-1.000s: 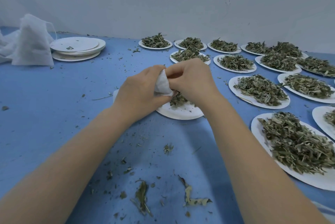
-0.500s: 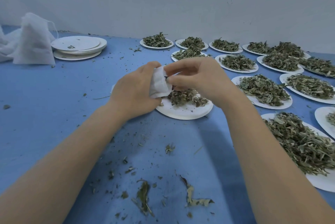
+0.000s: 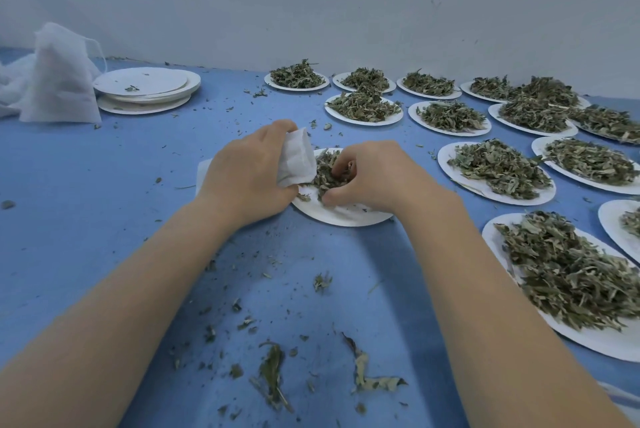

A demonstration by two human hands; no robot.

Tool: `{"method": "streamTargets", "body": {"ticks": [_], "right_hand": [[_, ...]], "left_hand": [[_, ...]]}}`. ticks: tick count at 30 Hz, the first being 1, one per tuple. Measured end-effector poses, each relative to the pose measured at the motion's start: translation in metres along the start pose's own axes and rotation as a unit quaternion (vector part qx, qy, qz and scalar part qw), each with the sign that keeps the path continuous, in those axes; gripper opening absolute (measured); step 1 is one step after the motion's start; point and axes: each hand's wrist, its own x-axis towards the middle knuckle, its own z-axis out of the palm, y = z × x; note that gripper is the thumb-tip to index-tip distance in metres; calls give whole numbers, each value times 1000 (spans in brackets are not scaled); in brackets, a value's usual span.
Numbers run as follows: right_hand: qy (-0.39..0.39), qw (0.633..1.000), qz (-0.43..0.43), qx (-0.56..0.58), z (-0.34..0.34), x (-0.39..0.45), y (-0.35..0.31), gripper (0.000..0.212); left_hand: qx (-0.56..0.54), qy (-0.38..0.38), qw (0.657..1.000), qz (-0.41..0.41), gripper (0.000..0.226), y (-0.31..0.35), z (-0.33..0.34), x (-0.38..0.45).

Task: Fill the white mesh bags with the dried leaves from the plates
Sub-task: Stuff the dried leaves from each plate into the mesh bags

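- While the left hand (image 3: 249, 174) grips a small white mesh bag (image 3: 298, 159) with curled fingers and thumb, it holds the bag tilted over the near plate (image 3: 343, 213), its lower edge right at the heap of dried leaves (image 3: 329, 173).
- Curled downward, the right hand (image 3: 374, 174) has its fingertips dug into those dried leaves, pinching a clump of them just beside the bag.
- That near plate is a thin, flat white disc lying on the blue worktop (image 3: 86, 202); much of its surface is bare, with the leaves gathered at the far side under the hands.
- Crumbs and a few larger curled leaf pieces (image 3: 367, 375) lie scattered over the smooth worktop between the forearms.
- To the right and beyond, many full plates (image 3: 498, 171) of the same round white kind carry loose mounds of grey-green, brittle-looking strips; some overlap at their rims.
- At the far left, a stack of emptied plates (image 3: 145, 88) sits with only specks on top.
- Just beside that stack, a heap of soft, gauzy white mesh bags (image 3: 59, 81) stands against the pale wall (image 3: 242, 22), one with a thin drawstring loop showing.
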Motion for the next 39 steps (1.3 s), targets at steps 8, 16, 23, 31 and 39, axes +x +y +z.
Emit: {"method": "streamTargets", "body": {"ticks": [8,16,23,31,39], "right_hand": [[9,1000,-9,-1,10,-2,-12,11],[33,991,-2,126,-12,-6,-3,18],[30,973,-57,222,-33,-16,3,15],[7,971,-82,225,-24,-15,-2,15],[32,960,-82,266,-10,-8,-12,14]], "left_hand": [[-13,-7,1000,2,64,1,0,0],[-10,-10,1000,1,63,-4,2,0],[5,-7,1000,5,61,-6,2,0],[3,-21,999,46,60,0,0,0],[-49,15,998,40,56,10,-1,-2]]}}
